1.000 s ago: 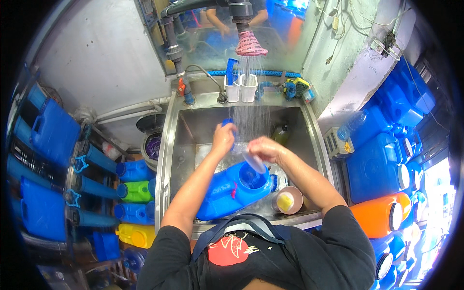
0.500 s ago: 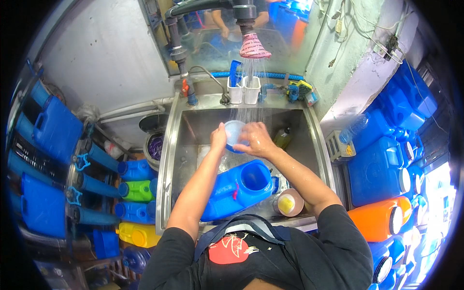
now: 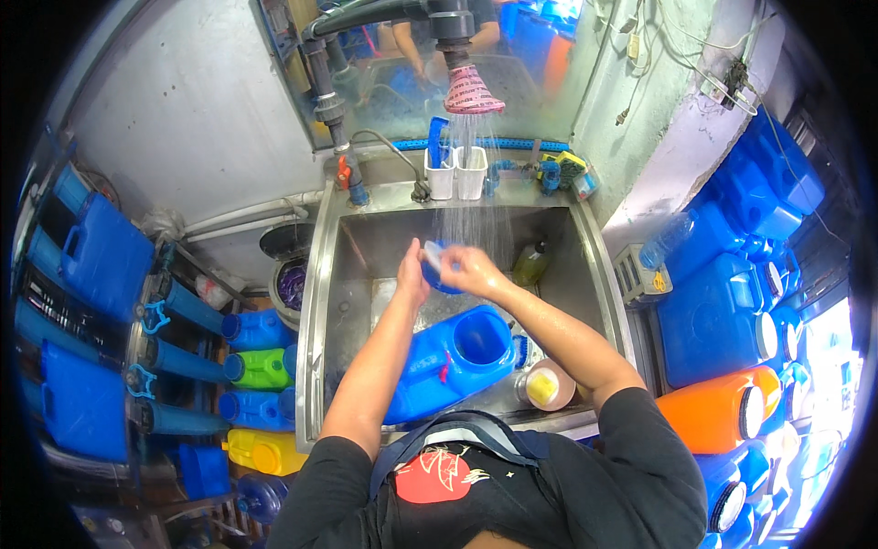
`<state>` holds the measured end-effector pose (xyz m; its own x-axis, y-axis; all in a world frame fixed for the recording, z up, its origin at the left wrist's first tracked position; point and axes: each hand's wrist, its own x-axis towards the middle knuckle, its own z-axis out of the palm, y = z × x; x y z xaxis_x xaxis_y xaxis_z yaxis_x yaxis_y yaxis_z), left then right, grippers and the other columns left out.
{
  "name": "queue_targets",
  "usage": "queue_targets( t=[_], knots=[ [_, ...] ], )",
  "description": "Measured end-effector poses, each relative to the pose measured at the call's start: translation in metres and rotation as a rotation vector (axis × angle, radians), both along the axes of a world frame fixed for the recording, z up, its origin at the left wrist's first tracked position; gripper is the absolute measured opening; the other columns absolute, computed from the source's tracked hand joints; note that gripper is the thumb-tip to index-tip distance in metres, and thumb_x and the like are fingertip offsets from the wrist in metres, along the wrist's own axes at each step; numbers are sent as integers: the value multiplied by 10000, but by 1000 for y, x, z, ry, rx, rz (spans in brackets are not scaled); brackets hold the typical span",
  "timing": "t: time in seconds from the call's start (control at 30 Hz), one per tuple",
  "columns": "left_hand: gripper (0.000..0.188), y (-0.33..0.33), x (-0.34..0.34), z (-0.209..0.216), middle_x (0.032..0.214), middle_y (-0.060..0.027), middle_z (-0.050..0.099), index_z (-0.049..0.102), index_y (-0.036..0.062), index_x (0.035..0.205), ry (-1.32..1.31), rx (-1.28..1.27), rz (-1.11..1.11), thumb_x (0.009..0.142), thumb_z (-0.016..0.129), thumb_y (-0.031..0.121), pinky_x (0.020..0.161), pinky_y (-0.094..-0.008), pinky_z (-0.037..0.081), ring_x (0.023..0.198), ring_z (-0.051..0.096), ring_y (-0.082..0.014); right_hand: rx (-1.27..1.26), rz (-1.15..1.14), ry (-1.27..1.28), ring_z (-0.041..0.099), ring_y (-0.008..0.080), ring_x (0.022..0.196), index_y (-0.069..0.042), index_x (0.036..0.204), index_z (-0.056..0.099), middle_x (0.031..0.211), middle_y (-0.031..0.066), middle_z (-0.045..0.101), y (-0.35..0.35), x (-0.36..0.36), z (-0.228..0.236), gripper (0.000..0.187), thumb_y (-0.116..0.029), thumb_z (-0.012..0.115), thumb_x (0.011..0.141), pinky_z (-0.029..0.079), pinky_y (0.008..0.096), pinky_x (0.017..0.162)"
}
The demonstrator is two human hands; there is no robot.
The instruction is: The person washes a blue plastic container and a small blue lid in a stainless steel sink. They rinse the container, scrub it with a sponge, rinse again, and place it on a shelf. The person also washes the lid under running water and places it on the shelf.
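Observation:
Over the metal sink (image 3: 596,274), my left hand (image 3: 412,279) grips a round blue cap with a pale inner face (image 3: 433,266). The cap is tilted on edge. My right hand (image 3: 471,272) has its fingers curled against the cap's pale side. Both hands are near water falling from a pink-wrapped spout (image 3: 473,90). Below them a blue jerrycan (image 3: 412,384) lies in the sink with its wide mouth uncovered. Beside it is a pinkish-brown bowl (image 3: 564,393) with a yellow-and-white item (image 3: 543,386) in it.
A dark-capped bottle (image 3: 530,263) stands in the sink's right back corner. Two white holders (image 3: 455,174), one with a blue brush (image 3: 438,137), are on the back ledge. Several coloured jerrycans line the left. An orange container (image 3: 704,416) and blue jerrycans (image 3: 715,320) crowd the right.
The cap has turned from facing up to standing on edge. My right hand's spread fingers have curled in against it. The view has shifted slightly.

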<state>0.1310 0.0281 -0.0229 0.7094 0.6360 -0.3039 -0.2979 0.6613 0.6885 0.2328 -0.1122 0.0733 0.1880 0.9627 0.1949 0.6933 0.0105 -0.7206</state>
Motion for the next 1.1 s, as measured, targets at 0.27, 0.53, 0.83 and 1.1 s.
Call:
queue_targets(
  t=[0.27, 0.53, 0.83, 1.1],
  knots=[
    [102, -18, -21, -34, 821, -77, 651, 644, 30, 938, 473, 408, -13, 844, 625, 65, 661, -326, 515, 727, 613, -194, 64, -390, 1231, 667, 257, 733, -9, 958, 632, 921, 162, 679, 29, 7, 27, 223, -172, 681, 815, 540, 383, 601],
    [425, -27, -11, 25, 1197, -137, 645, 579, 48, 1231, -143, -317, -107, 953, 575, 369, 898, -451, 531, 1057, 633, -309, 430, -87, -413, 546, 376, 1143, -82, 873, 628, 1083, 134, 656, -4, 19, -1, 159, -24, 627, 724, 409, 489, 961],
    [560, -22, -2, 24, 892, -105, 698, 694, -5, 910, 627, 674, 127, 1008, 443, 486, 746, -378, 481, 774, 619, -229, -176, -118, -230, 2, 470, 1471, -157, 1214, 645, 1589, 258, 135, -14, 26, 6, 605, -459, 748, 700, 96, 707, 1086],
    [515, -1, -7, 4, 1000, -114, 676, 647, 19, 1111, 361, 363, 113, 985, 499, 496, 813, -374, 519, 910, 652, -232, -177, 81, -383, 8, 498, 1461, -158, 1000, 771, 1575, 213, 242, -19, 21, 22, 445, -546, 662, 811, 76, 756, 1056]
  ],
)
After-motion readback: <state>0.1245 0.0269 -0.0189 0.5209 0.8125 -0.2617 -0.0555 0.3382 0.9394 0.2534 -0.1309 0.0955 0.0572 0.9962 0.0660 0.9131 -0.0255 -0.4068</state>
